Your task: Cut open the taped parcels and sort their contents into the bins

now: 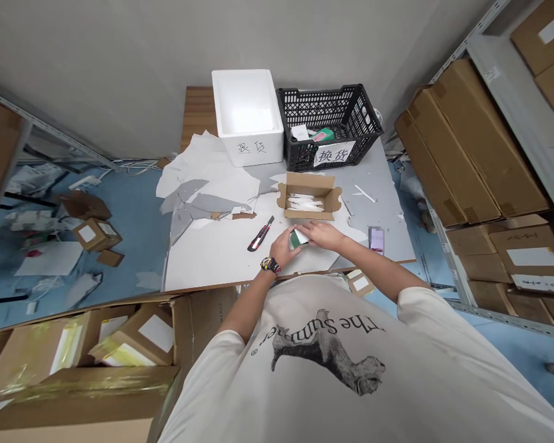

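Near the table's front edge, my left hand [283, 247] is closed round the left side of a small green and white box [299, 239]. My right hand [322, 235] lies over the right side of the same box, its fingers pressed against it. Just beyond my hands stands an open cardboard box [310, 212] with white packets [305, 202] inside. A red and black utility knife [260, 234] lies to the left of my left hand. To the right, past my right forearm, a phone [377, 240] rests on the table.
A white foam box [260, 147] and a black crate [300, 161] holding small boxes stand at the table's back. Torn paper [212, 184] covers the left side. Shelves with cartons [466, 141] rise at the right; a large carton [83, 394] stands lower left.
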Tool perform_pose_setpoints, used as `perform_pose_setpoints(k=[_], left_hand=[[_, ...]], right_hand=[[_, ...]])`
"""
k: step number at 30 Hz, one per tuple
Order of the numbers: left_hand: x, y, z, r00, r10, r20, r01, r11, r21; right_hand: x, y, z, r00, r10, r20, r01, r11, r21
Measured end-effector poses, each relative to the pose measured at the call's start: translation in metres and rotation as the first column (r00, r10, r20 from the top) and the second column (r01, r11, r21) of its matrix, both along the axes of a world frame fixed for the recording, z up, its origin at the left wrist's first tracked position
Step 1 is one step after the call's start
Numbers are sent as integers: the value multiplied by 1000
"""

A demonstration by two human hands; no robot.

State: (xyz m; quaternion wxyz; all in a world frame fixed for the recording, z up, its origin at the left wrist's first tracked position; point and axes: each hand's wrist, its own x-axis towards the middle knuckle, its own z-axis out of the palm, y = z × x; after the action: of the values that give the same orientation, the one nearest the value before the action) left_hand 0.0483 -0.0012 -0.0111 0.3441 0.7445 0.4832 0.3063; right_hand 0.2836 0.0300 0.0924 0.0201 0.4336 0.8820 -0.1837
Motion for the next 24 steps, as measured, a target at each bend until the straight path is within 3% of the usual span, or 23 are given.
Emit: perform_pose_setpoints(k=[7,10,12,14,16,18,20,24], left_hand=[[-1,4,7,1000,-1,2,1,998,-68],[-3,7,7,999,-44,-23,42,995,-85],[-3,7,7,999,-35,-28,32,994,-102],[-4,6,8,1000,-14,1,14,995,-95],[-6,4,12,999,-2,41,4,999,-42],[-8,4,19,999,9,44,-10,999,39],[-10,7,30,1000,-10,-6,10,996,92],[-9,19,46,984,-162,-78,169,981,99]], right_hand=[[-4,-5,-5,990,-77,-120,71,996,-57],[3,-1,-5,948,-218,-230,202,975,-91],[5,3,-10,851,-383,-360,365,923,-120],[2,7,-18,701,-532,-474,526,835,-158],[-3,8,-28,572,-624,-533,647,742,-174],[-10,5,-36,516,-661,-546,712,684,-155],[-15,-2,-40,528,-654,-541,711,689,-139],[-20,-22,-37,622,-605,-497,618,769,-163]])
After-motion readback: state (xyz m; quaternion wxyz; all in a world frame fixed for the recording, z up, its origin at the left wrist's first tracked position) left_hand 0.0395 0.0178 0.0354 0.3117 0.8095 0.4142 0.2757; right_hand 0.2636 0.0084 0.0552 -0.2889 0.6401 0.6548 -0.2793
